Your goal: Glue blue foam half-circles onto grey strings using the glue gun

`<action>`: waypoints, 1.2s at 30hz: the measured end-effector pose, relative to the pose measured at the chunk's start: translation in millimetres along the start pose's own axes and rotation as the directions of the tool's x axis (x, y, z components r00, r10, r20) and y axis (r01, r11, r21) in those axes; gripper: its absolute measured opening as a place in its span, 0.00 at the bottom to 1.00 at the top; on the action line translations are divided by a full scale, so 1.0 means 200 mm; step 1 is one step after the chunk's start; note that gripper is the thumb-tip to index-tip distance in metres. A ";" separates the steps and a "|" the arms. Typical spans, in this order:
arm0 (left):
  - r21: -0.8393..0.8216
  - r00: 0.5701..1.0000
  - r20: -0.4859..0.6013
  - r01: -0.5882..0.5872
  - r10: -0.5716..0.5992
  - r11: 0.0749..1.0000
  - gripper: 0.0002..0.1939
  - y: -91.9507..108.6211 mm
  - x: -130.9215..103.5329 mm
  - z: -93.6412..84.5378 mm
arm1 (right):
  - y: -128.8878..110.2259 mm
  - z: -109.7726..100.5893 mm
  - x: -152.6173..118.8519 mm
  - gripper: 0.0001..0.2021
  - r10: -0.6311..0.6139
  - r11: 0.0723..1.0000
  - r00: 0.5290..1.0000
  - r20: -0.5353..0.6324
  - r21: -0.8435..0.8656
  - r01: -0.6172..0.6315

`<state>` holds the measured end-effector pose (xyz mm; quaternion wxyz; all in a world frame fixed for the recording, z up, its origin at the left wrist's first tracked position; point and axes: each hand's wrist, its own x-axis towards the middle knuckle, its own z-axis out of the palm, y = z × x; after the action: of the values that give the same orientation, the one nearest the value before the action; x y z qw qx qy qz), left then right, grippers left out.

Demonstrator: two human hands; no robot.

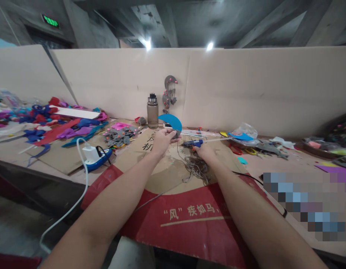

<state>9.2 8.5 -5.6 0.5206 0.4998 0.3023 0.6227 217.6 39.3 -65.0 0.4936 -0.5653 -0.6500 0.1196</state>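
A thin, bright-blue crescent-shaped piece, its material hard to tell, is pinched by the left hand above the brown-and-red printed sheet; it is best steadied by its lower end. A blue plastic glue gun is gripped by the right hand; its tip should be kept clear of the tangled grey yarn.

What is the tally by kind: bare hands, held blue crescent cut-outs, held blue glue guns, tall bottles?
Bare hands: 2 (left hand, right hand)
Thin blue crescent cut-out, held: 1
Blue plastic glue gun, held: 1
Tall translucent grey bottle: 1
Total: 5
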 end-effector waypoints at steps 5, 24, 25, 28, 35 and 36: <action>0.218 0.991 -0.022 -0.125 0.133 0.968 0.05 0.01 -0.01 0.00 | -0.22 0.03 -0.05 0.12 0.113 0.990 0.977 -0.180 0.109 -0.095; 0.345 0.976 0.046 -0.216 0.214 0.913 0.07 0.00 -0.01 0.00 | -0.49 0.06 -0.09 0.14 0.101 0.838 0.994 -0.043 0.542 -0.061; 0.327 0.978 0.056 -0.209 0.202 0.921 0.07 0.00 -0.01 0.01 | -0.48 0.06 -0.09 0.15 0.104 0.842 0.993 -0.055 0.536 -0.058; 0.274 0.984 0.066 -0.177 0.165 0.945 0.07 -0.01 -0.02 0.01 | -0.48 0.06 -0.09 0.15 0.113 0.845 0.991 -0.077 0.532 -0.056; 0.164 0.988 0.091 -0.135 0.122 0.977 0.08 -0.02 -0.02 0.02 | -0.47 0.05 -0.09 0.12 0.114 0.847 0.988 -0.104 0.530 -0.042; 0.149 0.989 0.098 -0.129 0.115 0.980 0.08 -0.02 -0.02 0.02 | -0.47 0.05 -0.09 0.12 0.118 0.850 0.987 -0.105 0.525 -0.046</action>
<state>14.9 5.0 -9.7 0.4537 0.5835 0.2953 0.6054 149.1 -3.2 -11.5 0.6649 -0.4445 -0.5341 0.2739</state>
